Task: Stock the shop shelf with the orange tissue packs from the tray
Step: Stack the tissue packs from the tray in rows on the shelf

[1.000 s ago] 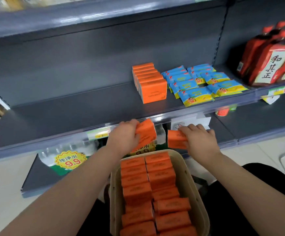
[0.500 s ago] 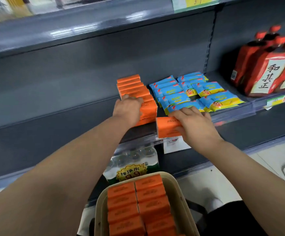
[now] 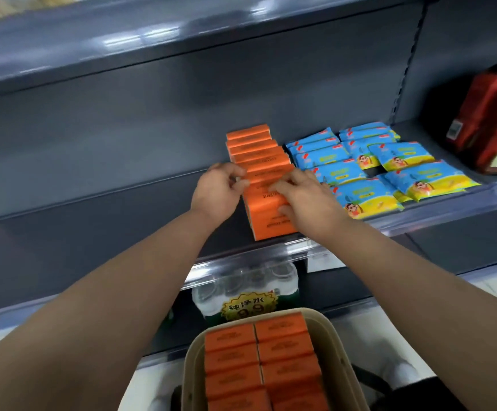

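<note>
Both hands are up at the shelf (image 3: 93,221): the right hand (image 3: 306,200) is gripping the front orange pack (image 3: 268,221) at the near end of the orange row (image 3: 256,149), and the left hand (image 3: 217,191) is pressing curled fingers against the row's left side, though I can't tell if it is gripping. More packs are sitting in the tray (image 3: 339,351) below.

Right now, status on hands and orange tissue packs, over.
Left hand pinching shelf row of orange rectangular tissue packs. Right hand gripping front orange pack on grey metal shelf. Beige plastic tray holds more. Blue packets beside, not blocking.
</note>
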